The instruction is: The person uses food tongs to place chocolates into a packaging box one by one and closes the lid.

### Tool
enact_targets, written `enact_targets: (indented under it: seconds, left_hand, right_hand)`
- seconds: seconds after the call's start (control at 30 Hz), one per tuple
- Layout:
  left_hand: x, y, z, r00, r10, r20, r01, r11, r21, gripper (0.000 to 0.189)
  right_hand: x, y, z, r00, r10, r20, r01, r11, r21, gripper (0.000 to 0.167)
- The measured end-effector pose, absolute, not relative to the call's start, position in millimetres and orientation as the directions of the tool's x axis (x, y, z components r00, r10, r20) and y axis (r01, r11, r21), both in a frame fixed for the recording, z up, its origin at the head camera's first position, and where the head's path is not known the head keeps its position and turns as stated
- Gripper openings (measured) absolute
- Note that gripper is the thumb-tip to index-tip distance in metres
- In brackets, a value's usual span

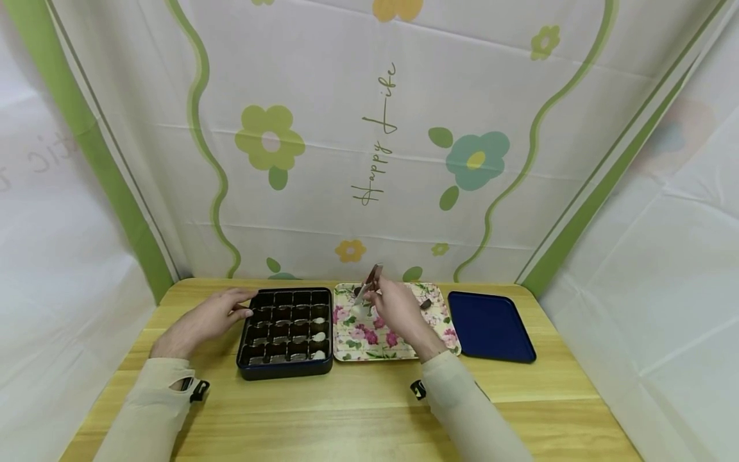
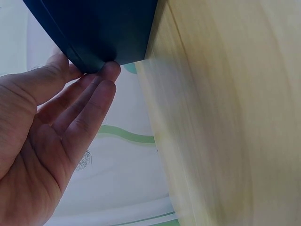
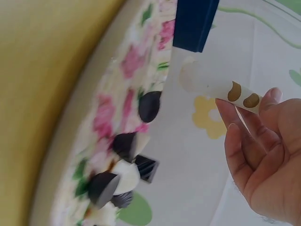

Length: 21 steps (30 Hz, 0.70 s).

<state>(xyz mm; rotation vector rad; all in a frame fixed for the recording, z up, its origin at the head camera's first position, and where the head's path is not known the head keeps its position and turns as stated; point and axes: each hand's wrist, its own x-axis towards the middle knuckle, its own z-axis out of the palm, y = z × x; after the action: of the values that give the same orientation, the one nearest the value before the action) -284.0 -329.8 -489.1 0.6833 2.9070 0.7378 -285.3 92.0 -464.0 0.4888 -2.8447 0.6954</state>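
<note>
My left hand (image 1: 213,319) rests its fingertips at the back left corner of a dark blue box (image 1: 285,370). In the left wrist view the fingers (image 2: 89,120) stretch loosely against the box's side (image 2: 108,28), the thumb near its rim. The box has a divided insert, with white pieces (image 1: 319,337) in three right-hand compartments. Over the flowered tray (image 1: 358,351), my right hand (image 1: 398,308) pinches a slim pale tool (image 3: 221,89) with a see-through rounded end and gold-brown marks. Dark and white chocolates (image 3: 124,176) lie on the tray in the right wrist view.
A dark blue lid (image 1: 491,326) lies flat to the right of the tray. Box, tray and lid stand side by side along the back of the wooden table (image 1: 323,417). A flower-printed white curtain (image 1: 323,128) hangs right behind them, and more white fabric hangs at both sides.
</note>
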Motion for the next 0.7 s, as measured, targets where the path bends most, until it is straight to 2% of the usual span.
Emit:
enact_targets:
  seconds: [0.2, 0.4, 0.7]
  left_hand:
    - [-283.5, -330.0, -487.9, -0.897, 0.439, 0.053, 0.413, 0.79, 0.453, 0.052]
    - [-284.4, -329.9, -488.5, -0.896, 0.439, 0.065, 0.42, 0.792, 0.443, 0.052]
    - [-283.9, -329.8, -488.2, -0.896, 0.439, 0.063, 0.419, 0.793, 0.443, 0.052]
  right_hand:
    - [-292.6, 70.4, -450.9, -0.911, -0.31, 0.272, -0.402, 0.814, -0.419, 0.021]
    - [-300.2, 48.5, -443.5, -0.912, -0.326, 0.25, -0.408, 0.793, -0.453, 0.024]
    - [-312.2, 19.1, -448.6, -0.89, -0.359, 0.28, -0.445, 0.816, -0.369, 0.019]
